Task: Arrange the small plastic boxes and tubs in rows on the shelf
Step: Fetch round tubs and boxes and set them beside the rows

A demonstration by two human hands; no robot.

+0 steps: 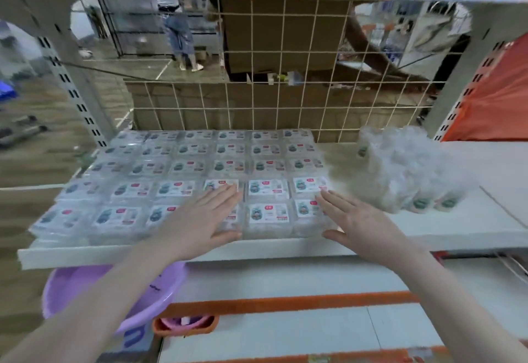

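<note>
Clear plastic boxes [268, 188] sit in tight rows on the white shelf [457, 234], left side. Left hand [203, 220] and right hand [360, 222] lie flat, fingers straight, on the front rows, gripping nothing. Crumpled plastic wrap [405, 165] with tubs sits right.

left hand [201, 217]: bare, no rings
right hand [358, 221]: bare, no rings
forearms: bare, no sleeves or watch visible

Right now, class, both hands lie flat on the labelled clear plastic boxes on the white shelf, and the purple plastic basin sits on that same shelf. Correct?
Not quite. The head view shows the purple plastic basin below the white shelf, not on it. Both hands, left and right, do lie flat on the labelled clear plastic boxes.
</note>
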